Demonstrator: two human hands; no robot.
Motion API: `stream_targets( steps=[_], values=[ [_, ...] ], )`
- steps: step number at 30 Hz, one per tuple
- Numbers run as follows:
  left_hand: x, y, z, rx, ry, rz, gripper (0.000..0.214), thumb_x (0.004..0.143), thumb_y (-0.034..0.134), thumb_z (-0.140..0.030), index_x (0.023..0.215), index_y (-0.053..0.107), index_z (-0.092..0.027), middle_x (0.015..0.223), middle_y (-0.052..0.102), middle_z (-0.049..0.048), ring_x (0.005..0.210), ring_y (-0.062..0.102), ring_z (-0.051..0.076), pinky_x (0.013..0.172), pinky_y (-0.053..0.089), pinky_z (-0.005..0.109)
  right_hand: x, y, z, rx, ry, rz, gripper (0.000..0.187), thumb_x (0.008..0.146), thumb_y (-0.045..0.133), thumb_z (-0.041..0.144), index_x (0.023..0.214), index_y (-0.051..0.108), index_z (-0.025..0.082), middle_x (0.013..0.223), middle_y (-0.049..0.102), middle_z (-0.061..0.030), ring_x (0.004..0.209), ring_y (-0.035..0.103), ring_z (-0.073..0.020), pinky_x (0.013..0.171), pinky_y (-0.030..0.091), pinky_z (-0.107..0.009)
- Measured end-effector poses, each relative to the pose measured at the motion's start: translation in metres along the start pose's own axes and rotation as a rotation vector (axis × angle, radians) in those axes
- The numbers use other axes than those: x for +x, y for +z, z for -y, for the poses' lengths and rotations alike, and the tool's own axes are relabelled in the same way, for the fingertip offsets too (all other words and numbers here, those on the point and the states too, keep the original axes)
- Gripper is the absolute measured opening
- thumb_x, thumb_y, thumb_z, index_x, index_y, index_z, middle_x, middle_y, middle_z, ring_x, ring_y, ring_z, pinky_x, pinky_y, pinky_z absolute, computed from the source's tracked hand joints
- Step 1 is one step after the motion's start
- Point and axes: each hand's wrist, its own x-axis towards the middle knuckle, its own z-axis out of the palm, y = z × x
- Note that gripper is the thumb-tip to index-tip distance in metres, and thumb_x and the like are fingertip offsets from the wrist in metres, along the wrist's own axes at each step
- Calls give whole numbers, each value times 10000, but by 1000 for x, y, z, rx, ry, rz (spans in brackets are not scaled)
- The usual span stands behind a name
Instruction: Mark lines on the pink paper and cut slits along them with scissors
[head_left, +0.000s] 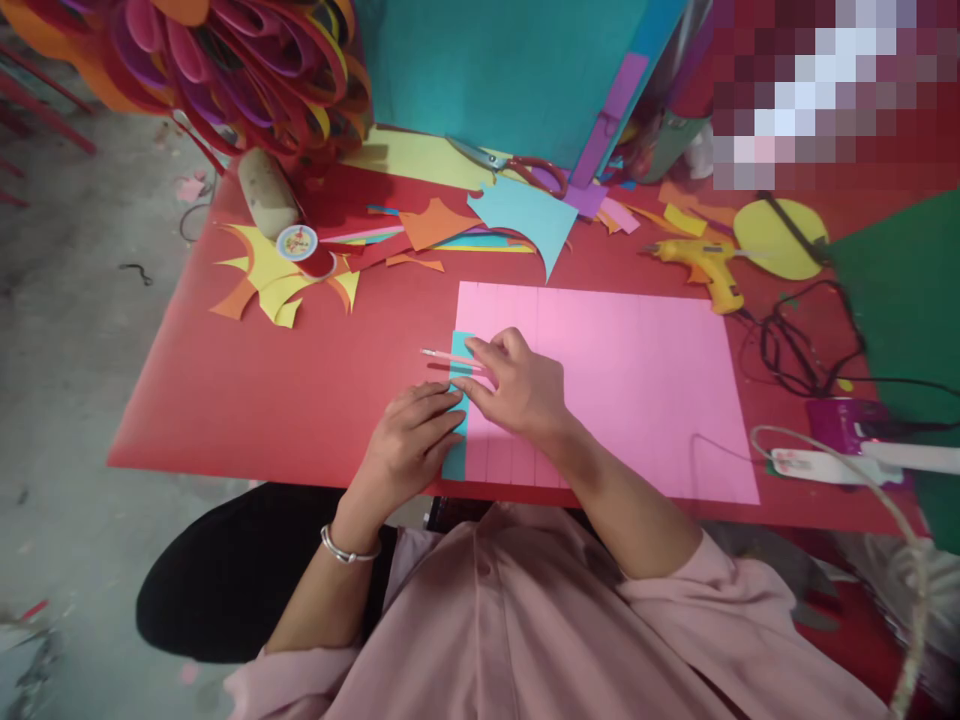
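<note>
A pink sheet of paper [622, 390] with faint parallel lines across it lies at the table's front edge. Along its left edge runs a narrow teal paper strip [455, 462]. My left hand [412, 435] lies over the lower part of the strip, fingers stretched out and flat. Just above it, my right hand [527, 388] touches the strip with thumb and forefinger. A pink pencil [442, 355] passes between those two fingers, its eraser end pointing left; its other end is hidden in the right hand.
Scissors [499, 162] and colored paper scraps [525, 215] lie at the back. A thread spool [306, 250] stands left. On the right are a yellow glue gun [709, 265], tangled black cord [795, 345] and a white power strip [825, 465]. A paper-loop decoration [255, 80] fills the upper left.
</note>
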Motion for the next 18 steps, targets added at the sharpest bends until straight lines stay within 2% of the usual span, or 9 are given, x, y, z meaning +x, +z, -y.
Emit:
stream_targets(
  steps=[6, 18],
  values=[
    [1, -1, -1, -1, 1, 9, 246, 913, 743, -132, 1146, 727, -208, 1228, 760, 117, 1257, 673, 297, 1061, 571, 537, -1, 3, -2, 0, -10, -14, 458, 943, 658, 613, 1278, 721, 308, 1190, 657, -41, 813, 625, -158, 573, 335, -297],
    [0, -2, -2, 18, -8, 19, 243, 918, 734, -135, 1148, 730, -215, 1241, 755, 113, 1266, 661, 299, 1046, 574, 537, -1, 3, -3, 22, -27, -12, 466, 977, 607, 606, 1291, 717, 279, 1186, 665, -58, 813, 629, -164, 597, 370, -302]
  ],
)
